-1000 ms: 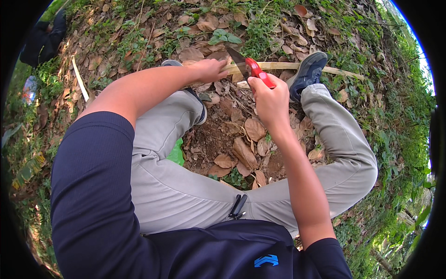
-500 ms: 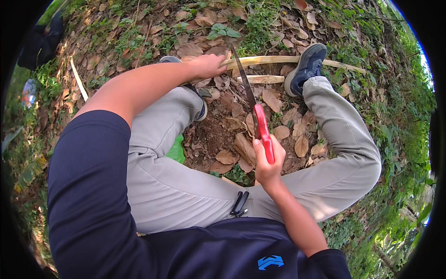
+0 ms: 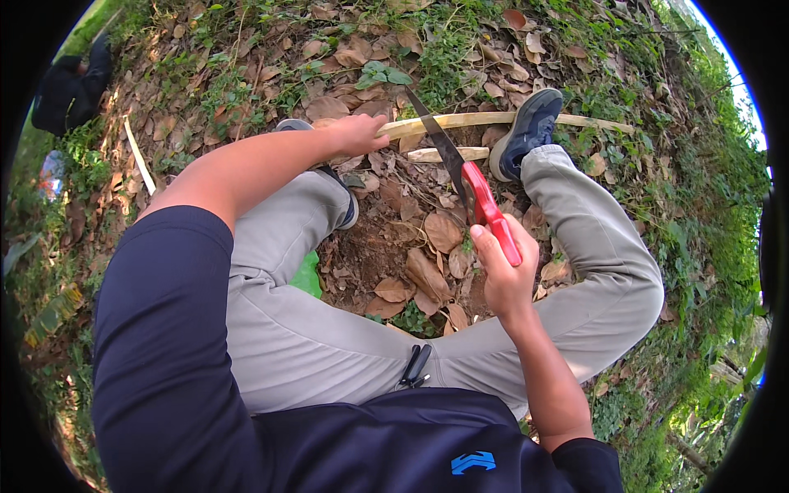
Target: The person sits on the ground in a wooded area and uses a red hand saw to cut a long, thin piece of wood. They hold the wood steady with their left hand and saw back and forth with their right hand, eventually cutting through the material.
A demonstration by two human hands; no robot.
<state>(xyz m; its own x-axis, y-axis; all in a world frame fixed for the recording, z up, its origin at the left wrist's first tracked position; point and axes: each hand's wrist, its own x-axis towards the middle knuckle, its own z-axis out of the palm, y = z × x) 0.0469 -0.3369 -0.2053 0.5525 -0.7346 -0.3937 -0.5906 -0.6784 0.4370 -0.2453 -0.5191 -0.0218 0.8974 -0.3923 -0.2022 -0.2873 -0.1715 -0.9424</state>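
My right hand is closed round the red handle of a hand saw. The saw's dark blade slants up and to the left, crossing a long pale wooden strip. At the strip's left end, my left hand grips the wood, its fingers wrapped over it and partly hidden. Toward its right part the strip passes at my right shoe; whether the shoe presses on it I cannot tell. Just nearer than the strip, a short pale piece of wood lies on the leaves.
Dry brown leaves and bare soil cover the ground between my legs. A green thing shows beside my left thigh. Farther left lie another pale wood strip and a dark bundle-like shape. Green plants grow along the right.
My right hand has drawn the saw back toward me and to the right, its blade still crossing the strip. My left hand stays on the strip's end. The whole view has shifted slightly.
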